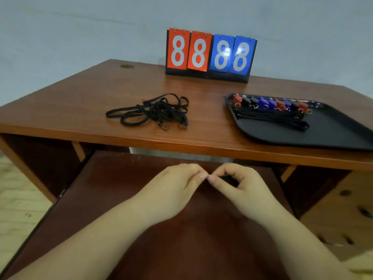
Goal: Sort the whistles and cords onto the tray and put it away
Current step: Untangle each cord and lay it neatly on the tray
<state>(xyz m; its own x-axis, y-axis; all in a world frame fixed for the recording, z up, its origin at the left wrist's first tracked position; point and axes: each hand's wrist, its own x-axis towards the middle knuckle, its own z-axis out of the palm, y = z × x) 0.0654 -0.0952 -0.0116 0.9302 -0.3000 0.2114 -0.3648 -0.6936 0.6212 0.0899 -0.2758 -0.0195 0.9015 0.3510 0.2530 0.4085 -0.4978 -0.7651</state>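
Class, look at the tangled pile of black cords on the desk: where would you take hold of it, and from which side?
Probably pinch the long flat loop that sticks out at the left end of the cords, coming from above on the near left. That loop lies apart from the knotted middle, flat on the desk, so it should lift free first, and nothing stands beside it.

Dim, soft picture; glare on the scoreboard [211,55]; edges bowed.
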